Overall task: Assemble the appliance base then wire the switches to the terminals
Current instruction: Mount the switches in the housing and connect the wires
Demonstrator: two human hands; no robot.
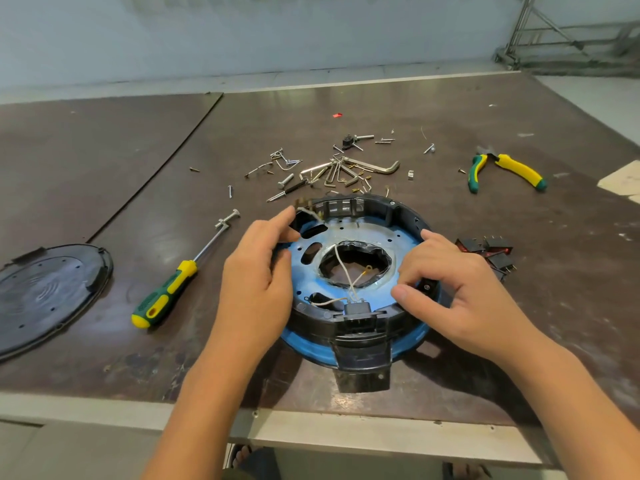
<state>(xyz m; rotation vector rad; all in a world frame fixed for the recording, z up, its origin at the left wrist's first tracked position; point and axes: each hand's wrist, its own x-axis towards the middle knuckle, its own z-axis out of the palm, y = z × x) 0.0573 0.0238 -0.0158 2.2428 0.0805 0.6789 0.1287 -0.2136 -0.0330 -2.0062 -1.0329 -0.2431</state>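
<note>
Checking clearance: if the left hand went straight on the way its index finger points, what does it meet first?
Probably the brass terminals at the far rim of the appliance base. The index fingertip of the left hand sits just short of them, perhaps touching. Depth is unclear from one view.

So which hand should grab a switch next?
Probably right. The switches lie just past the right hand, right of the base; the left hand is on the opposite rim.
</note>
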